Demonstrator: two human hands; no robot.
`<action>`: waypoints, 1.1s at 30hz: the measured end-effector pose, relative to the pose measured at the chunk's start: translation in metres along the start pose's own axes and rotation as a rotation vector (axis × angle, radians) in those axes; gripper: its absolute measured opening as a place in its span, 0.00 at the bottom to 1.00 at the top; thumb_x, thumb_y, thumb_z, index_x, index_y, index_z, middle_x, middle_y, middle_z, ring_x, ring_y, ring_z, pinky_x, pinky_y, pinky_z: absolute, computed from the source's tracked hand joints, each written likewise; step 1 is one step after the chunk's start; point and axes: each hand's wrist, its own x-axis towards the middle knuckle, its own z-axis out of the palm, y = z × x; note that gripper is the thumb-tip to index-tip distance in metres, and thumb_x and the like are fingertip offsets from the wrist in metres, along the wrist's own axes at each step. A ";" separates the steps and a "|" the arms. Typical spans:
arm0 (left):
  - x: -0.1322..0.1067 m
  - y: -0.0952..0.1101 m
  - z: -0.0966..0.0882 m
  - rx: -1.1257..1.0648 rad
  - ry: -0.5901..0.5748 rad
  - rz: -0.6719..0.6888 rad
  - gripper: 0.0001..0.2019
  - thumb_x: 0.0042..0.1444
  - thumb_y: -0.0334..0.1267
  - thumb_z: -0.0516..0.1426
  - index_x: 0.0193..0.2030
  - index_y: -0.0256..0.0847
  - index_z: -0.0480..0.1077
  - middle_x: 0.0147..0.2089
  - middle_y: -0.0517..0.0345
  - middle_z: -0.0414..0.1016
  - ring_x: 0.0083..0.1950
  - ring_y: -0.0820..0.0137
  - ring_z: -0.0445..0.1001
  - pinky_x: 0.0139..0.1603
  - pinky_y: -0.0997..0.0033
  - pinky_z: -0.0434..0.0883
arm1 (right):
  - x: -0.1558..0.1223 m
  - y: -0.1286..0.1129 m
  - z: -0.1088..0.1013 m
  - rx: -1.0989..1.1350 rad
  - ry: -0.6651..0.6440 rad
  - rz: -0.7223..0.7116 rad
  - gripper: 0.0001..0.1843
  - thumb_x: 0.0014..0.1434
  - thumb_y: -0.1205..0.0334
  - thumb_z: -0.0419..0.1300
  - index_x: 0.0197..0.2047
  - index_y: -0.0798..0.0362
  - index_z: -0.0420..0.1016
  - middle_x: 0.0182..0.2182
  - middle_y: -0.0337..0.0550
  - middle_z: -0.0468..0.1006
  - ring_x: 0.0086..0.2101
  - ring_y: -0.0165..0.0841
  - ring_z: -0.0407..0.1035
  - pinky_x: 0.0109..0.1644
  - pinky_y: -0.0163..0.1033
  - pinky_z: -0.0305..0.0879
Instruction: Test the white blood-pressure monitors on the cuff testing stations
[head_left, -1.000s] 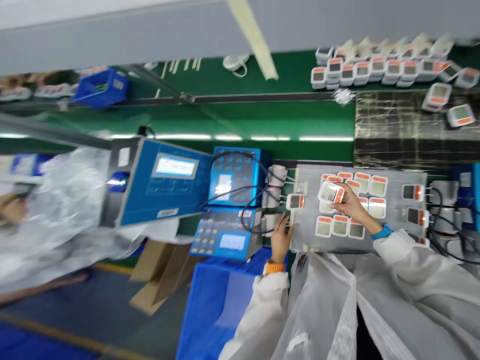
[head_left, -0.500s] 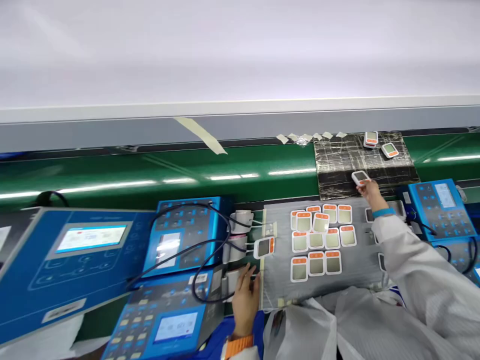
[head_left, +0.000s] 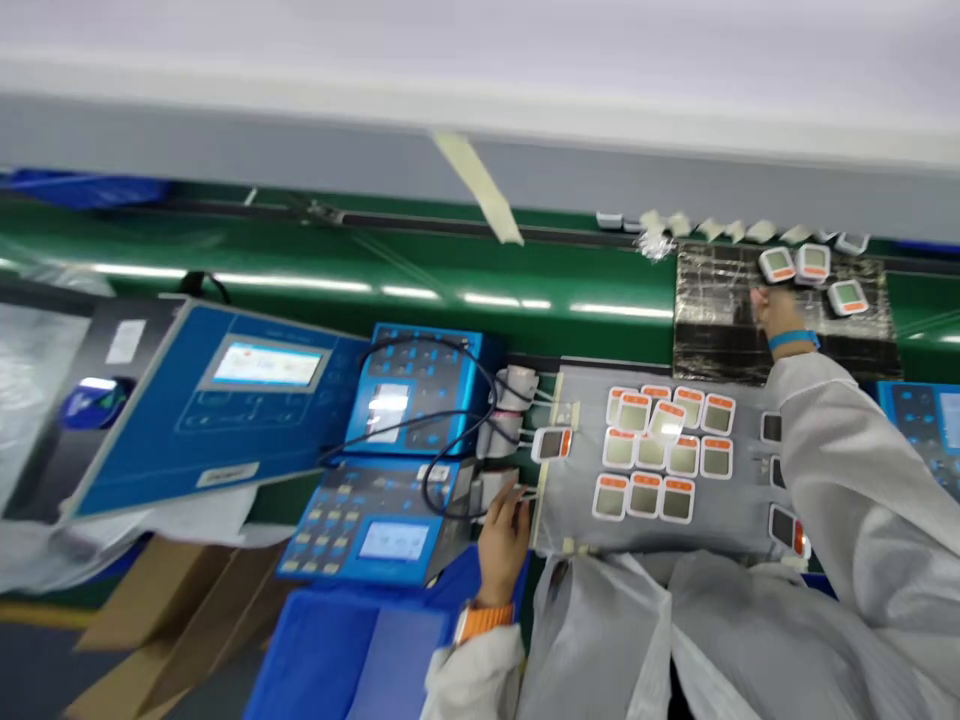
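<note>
My right hand (head_left: 776, 308), a blue band at its wrist, reaches far over the black taped pad (head_left: 712, 320) on the green conveyor (head_left: 450, 270). It is right beside three small white monitors with orange strips (head_left: 814, 262); its fingers are blurred, so I cannot say if it holds one. My left hand (head_left: 504, 532) rests with loose fingers at the left edge of the grey mat (head_left: 585, 500), touching white cuff connectors (head_left: 495, 490). Several more monitors (head_left: 645, 495) lie in rows on the mat, and one dark-screened unit (head_left: 553, 443) is plugged in at its left.
Two blue test boxes (head_left: 420, 390) (head_left: 375, 520) with black cables and a large blue console (head_left: 225, 400) stand left of the mat. Another blue box (head_left: 926, 420) is at the right. Cardboard (head_left: 165, 620) and a blue bin (head_left: 352, 650) sit below.
My right hand lifted a monitor from the mat and carried it out to the black pad, now farther back among the units there. My left hand stayed at the mat's edge. The view swung about.
</note>
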 end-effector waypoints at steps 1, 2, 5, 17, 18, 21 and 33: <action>0.000 0.003 0.000 0.008 -0.010 -0.008 0.16 0.64 0.47 0.51 0.48 0.48 0.77 0.59 0.52 0.79 0.59 0.54 0.78 0.59 0.48 0.78 | -0.013 0.015 0.000 -0.047 -0.037 -0.027 0.11 0.65 0.76 0.51 0.45 0.60 0.73 0.45 0.53 0.77 0.37 0.25 0.71 0.42 0.33 0.70; 0.000 0.006 0.000 0.017 -0.020 -0.011 0.17 0.65 0.46 0.50 0.48 0.46 0.77 0.59 0.50 0.79 0.60 0.55 0.78 0.60 0.48 0.77 | -0.031 0.032 -0.003 -0.101 -0.079 -0.064 0.11 0.63 0.77 0.53 0.45 0.60 0.72 0.46 0.53 0.77 0.39 0.26 0.72 0.46 0.35 0.71; 0.004 0.010 0.005 0.055 -0.050 -0.005 0.16 0.66 0.42 0.50 0.48 0.41 0.77 0.56 0.44 0.79 0.59 0.56 0.77 0.62 0.48 0.75 | -0.109 0.096 -0.026 -0.258 -0.242 -0.192 0.12 0.57 0.74 0.59 0.45 0.55 0.75 0.48 0.49 0.78 0.49 0.35 0.72 0.60 0.47 0.68; 0.028 0.008 0.007 0.099 -0.206 0.201 0.12 0.65 0.29 0.50 0.41 0.39 0.76 0.44 0.44 0.79 0.51 0.55 0.76 0.55 0.55 0.75 | -0.234 0.200 -0.018 -1.205 -0.799 -0.866 0.30 0.63 0.56 0.63 0.66 0.55 0.66 0.71 0.61 0.60 0.73 0.57 0.42 0.73 0.73 0.28; 0.029 0.007 0.004 0.091 -0.221 0.217 0.12 0.65 0.29 0.51 0.40 0.39 0.76 0.44 0.45 0.79 0.51 0.56 0.76 0.55 0.56 0.75 | -0.231 0.200 -0.015 -1.222 -0.831 -0.881 0.29 0.64 0.56 0.62 0.65 0.56 0.67 0.70 0.63 0.61 0.72 0.57 0.44 0.73 0.73 0.30; 0.039 0.007 -0.006 0.067 -0.213 0.247 0.12 0.66 0.30 0.51 0.40 0.39 0.76 0.43 0.46 0.79 0.49 0.57 0.76 0.55 0.55 0.75 | -0.229 0.199 -0.008 -1.213 -0.855 -0.853 0.32 0.62 0.51 0.64 0.63 0.62 0.68 0.67 0.71 0.62 0.69 0.62 0.50 0.72 0.72 0.40; 0.213 0.067 0.038 0.048 -0.358 0.373 0.09 0.60 0.22 0.56 0.36 0.35 0.77 0.42 0.45 0.81 0.47 0.61 0.79 0.53 0.64 0.73 | -0.272 0.243 0.100 -0.270 -0.838 0.289 0.28 0.64 0.35 0.53 0.46 0.52 0.75 0.38 0.49 0.77 0.34 0.37 0.72 0.38 0.45 0.76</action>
